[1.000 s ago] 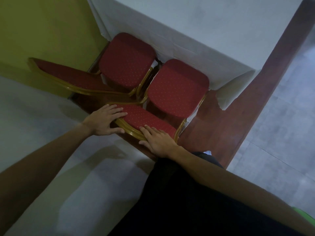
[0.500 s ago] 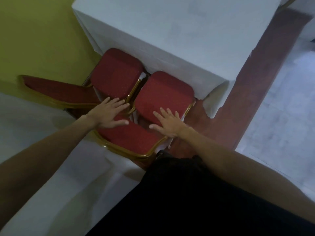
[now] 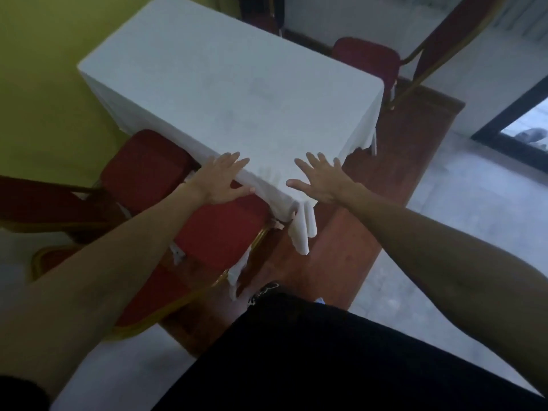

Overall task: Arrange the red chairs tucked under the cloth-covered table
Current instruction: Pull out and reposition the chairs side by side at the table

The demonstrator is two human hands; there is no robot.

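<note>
Both hands, left hand and right hand, are spread open, empty, over the cloth at the counter's near corner; red chairs sit tucked at lower left. Snagging the hanging cloth could drag it askew.

The left arm hides much of the near red chair; at 9 o'clock, another chair's back runs off-frame.

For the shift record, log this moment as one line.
left hand: open, over table edge | right hand: open, empty | near red chair: seat partly under white tablecloth
</note>
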